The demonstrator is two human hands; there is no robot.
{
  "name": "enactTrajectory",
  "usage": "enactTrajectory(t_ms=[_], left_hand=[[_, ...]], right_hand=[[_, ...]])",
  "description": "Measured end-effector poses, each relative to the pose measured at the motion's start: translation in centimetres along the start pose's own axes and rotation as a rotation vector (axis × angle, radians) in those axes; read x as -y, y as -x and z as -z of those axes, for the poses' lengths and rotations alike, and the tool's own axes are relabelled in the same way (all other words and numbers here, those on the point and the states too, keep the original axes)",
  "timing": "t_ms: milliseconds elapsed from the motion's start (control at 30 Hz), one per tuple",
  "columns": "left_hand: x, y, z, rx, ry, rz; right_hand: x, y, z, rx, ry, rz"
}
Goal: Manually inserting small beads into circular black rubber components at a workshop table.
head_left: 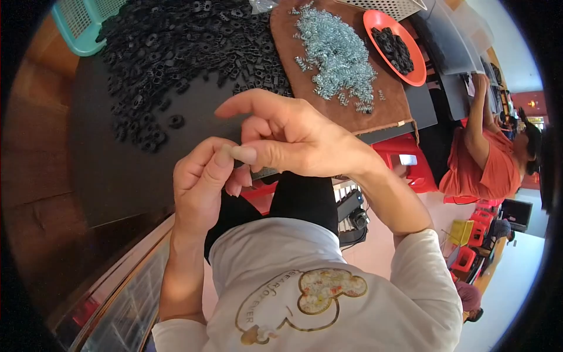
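My left hand [202,185] and my right hand [293,138] meet above the near edge of the dark table. The left thumb and fingers are pinched together, and whatever they hold is hidden behind them. Against the left fingertips presses my right thumb; the right index finger reaches out to the left while the other fingers curl in. Just beyond the hands lies a wide heap of small black plastic parts [176,50], with one loose black ring-shaped part [176,121] near its front. Right of that heap, a pile of small silvery coil springs [334,53] rests on a brown cloth [299,76].
An orange-red oval plate [417,69] holds more black parts. A turquoise plastic basket [79,44] stands at the far left, a pale perforated basket [390,8] at the back. To the right, a person in an orange shirt [487,161] sits at another table near red stools [413,167].
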State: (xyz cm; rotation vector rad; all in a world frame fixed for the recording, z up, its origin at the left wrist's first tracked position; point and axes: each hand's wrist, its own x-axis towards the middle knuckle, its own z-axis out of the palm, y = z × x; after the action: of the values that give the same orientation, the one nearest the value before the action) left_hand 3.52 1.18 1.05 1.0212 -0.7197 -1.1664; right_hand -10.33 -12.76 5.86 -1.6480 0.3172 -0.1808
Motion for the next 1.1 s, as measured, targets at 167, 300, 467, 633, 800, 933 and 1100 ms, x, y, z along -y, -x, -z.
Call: enactTrajectory(t_ms=[167,300,467,633,800,933,1100], left_hand=[[0.2,-0.1,0.3,-0.016,0.048,-0.049],[0.0,0.0,0.5,0.010,0.099,-0.019],[0.0,0.0,0.6,0.051,0.052,-0.013],[0.3,0.1,0.7,0.055,0.037,-0.027],[0.2,0.2,0.6,0.029,0.055,-0.018],[0.2,0.1,0.3,-0.024,0.109,-0.065],[0.3,0.0,0.3,-0.052,0.123,-0.083]], right_hand=[[-1.4,-0.2,-0.2,-0.167,0.067,0.225],[-1.1,-1.5,3.0,-0.293,0.325,0.159],[0.0,-3.7,2.8,-0.133,1.139,0.375],[-0.2,-5.5,2.5,0.005,1.279,0.347],[-0.6,-6.0,2.2,-0.062,1.261,0.440],[-0.1,-4.7,1.7,-0.126,1.078,0.395],[0.0,-2.8,1.5,-0.156,0.775,0.363]])
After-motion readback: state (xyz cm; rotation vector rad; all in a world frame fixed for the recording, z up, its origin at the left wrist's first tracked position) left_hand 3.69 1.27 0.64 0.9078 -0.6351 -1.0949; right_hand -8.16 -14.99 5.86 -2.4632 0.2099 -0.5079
